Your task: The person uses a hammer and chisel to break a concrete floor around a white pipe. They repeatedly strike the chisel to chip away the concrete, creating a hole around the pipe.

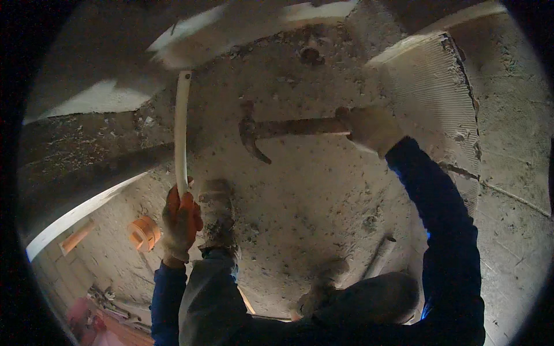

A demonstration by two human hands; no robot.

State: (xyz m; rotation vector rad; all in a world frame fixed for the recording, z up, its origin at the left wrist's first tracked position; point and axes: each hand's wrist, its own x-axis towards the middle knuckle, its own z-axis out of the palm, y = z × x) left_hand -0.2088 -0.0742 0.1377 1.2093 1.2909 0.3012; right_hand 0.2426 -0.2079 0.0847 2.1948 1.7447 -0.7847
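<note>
My right hand (pixel 372 128), in a pale work glove, is closed round the end of a claw hammer's handle. The claw hammer (pixel 297 127) lies level across the view, its dark, worn head pointing left and its curved claw toward me. To the left, my left hand (pixel 182 218), in a glove with orange on the fingers, grips the lower end of a long, pale flat bar (pixel 182 127). This bar stands out away from me and has a small dark hole near its far end. Hammer head and bar are apart.
Rough, dusty concrete (pixel 311 213) with loose crumbs spreads below. A grooved mortar patch (pixel 427 86) with a broken edge is at right. A round orange object (pixel 143 233) lies left of my left hand, and a grey pipe (pixel 381 256) near my knee. My boot (pixel 216 210) is close by.
</note>
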